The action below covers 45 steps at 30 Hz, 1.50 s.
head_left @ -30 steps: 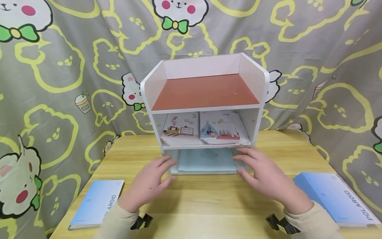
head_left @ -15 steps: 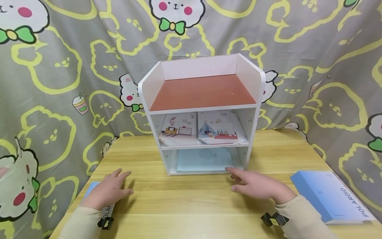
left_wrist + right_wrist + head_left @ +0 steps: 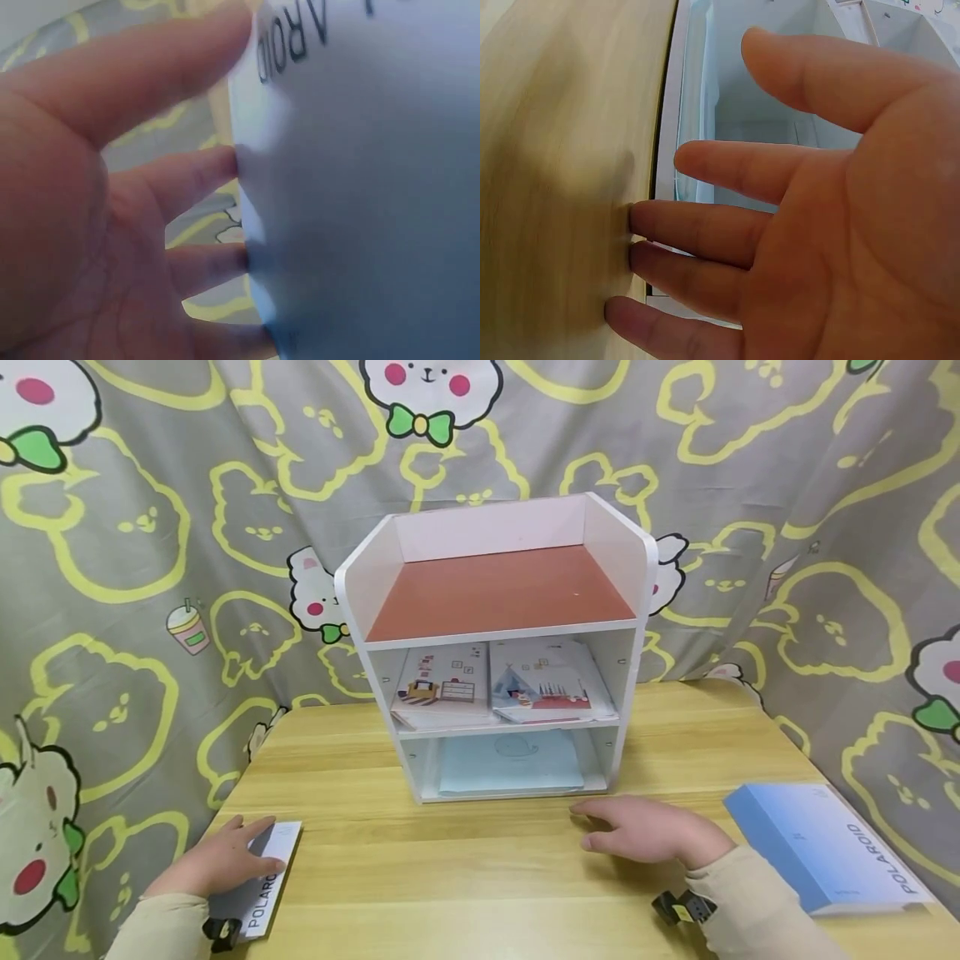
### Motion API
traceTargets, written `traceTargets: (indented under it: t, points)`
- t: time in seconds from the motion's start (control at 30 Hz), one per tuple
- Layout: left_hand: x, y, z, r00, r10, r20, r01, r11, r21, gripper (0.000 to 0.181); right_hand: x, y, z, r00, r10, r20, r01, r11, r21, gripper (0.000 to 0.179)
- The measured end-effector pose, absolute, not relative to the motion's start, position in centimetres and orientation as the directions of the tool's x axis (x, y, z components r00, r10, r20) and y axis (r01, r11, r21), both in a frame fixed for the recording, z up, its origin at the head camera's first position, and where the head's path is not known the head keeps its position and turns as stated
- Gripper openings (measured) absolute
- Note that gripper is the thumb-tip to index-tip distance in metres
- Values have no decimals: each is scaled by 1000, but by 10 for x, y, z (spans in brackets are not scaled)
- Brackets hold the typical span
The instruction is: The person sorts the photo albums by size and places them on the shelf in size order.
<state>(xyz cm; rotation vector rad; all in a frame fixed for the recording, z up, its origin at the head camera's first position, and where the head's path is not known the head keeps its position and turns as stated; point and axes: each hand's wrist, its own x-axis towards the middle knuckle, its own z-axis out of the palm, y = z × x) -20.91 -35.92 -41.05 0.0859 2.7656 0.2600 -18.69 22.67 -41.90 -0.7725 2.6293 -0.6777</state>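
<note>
My left hand (image 3: 213, 864) reaches over a blue-and-white book (image 3: 258, 906) marked POLAROID at the table's left side. In the left wrist view, its extended fingertips meet one edge of that book (image 3: 367, 187), with the thumb near the lettering. In front of a white shelf unit (image 3: 498, 631) is my right hand (image 3: 648, 831), holding nothing. Its fingers are spread and fairly straight in the right wrist view, the lower fingertips (image 3: 641, 217) at the wooden tabletop. A thicker POLAROID book (image 3: 825, 852) lies to the right of that hand.
Two stacks of illustrated booklets, a left stack (image 3: 450, 689) and a right stack (image 3: 551, 681), fill the middle shelf. A pale blue item with a whale drawing (image 3: 510, 768) lies on the bottom shelf. A patterned curtain (image 3: 247, 527) surrounds the wooden table (image 3: 442, 885).
My left hand has moved from the shelf unit's lower left to the left book. My right hand has drawn back and lowered toward the tabletop. The head view has shifted slightly right.
</note>
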Motion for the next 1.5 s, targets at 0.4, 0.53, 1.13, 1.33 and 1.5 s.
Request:
traceTargets:
  t: [0.4, 0.53, 1.13, 1.33, 1.5]
  points:
    - [-216, -325, -414, -952, 102, -290, 66, 989, 130, 96, -188, 229, -417, -806, -573, -144, -435, 741, -512, 53]
    - [-217, -300, -414, -956, 126, -265, 100, 989, 110, 93, -188, 229, -418, -806, -575, -142, -439, 741, -508, 53]
    - [-206, -189, -412, -921, 315, -227, 304, 949, 85, 66, -186, 227, -420, -802, -575, -163, -428, 742, -515, 52]
    - [-201, -153, -413, -888, 416, -197, 402, 909, 112, 64, -186, 226, -419, -801, -575, -165, -431, 745, -509, 52]
    - [-201, -130, -413, -867, 459, -191, 454, 888, 72, 65, -186, 225, -418, -800, -579, -159, -439, 745, -503, 53]
